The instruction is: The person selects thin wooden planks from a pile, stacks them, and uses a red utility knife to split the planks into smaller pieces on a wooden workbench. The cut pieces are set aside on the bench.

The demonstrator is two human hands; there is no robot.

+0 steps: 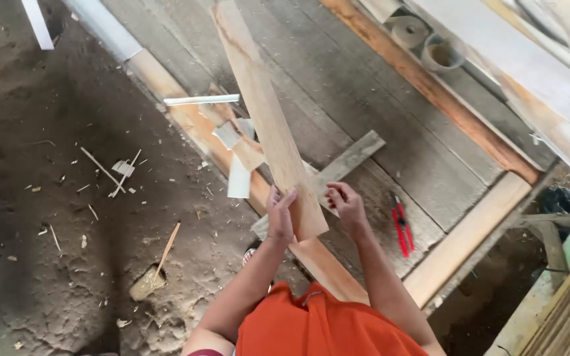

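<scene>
Both bare forearms reach forward, close together — left hand (280, 214) flat, fingers extended upward; right hand (346, 201) curled, fingers bent inward at the knuckles.
</scene>
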